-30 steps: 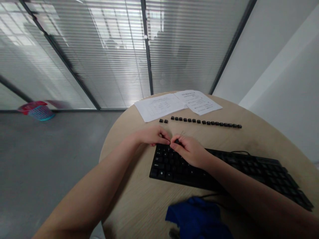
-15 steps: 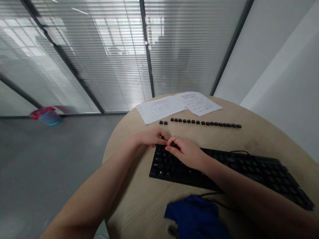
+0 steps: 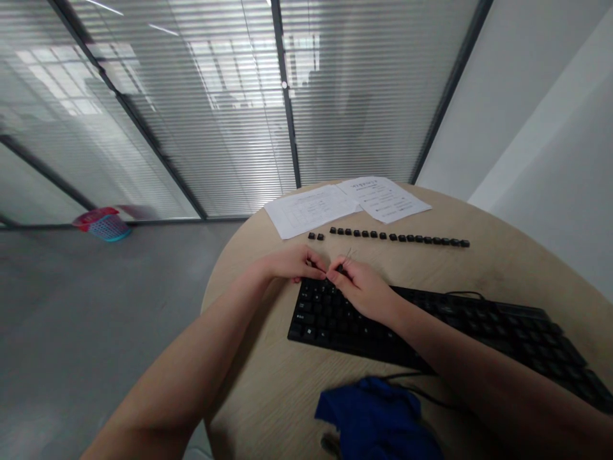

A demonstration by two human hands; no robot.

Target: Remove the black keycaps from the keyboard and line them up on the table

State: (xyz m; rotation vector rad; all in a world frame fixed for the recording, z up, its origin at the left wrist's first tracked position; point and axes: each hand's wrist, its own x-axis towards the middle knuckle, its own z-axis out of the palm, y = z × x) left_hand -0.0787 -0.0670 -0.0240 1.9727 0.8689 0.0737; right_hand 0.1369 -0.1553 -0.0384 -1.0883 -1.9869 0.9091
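Note:
A black keyboard (image 3: pixel 349 338) lies at a slant across the table, and both hands meet over its upper left corner. In my right hand (image 3: pixel 361 287) is a wire keycap puller (image 3: pixel 349 253); its thin wires stick up past the curled fingers, which hide most of its dark body. The fingertips of my left hand (image 3: pixel 299 263) are pinched together against the right fingertips; whatever is between them is too small to make out. Beyond the hands, several loose black keycaps (image 3: pixel 383 236) form a long row, with two more keycaps (image 3: pixel 316 236) at its left.
Two printed sheets of paper (image 3: pixel 313 207) lie at the table's far edge. A crumpled blue cloth (image 3: pixel 378 415) sits near the front, beside a black cable (image 3: pixel 407 375). On the floor at left stands a red and blue basket (image 3: pixel 109 227). Glass panels with blinds close off the back.
My right hand has turned and shifted slightly right, so the puller's wires show more clearly. My left hand remains almost in place. The view has moved a little.

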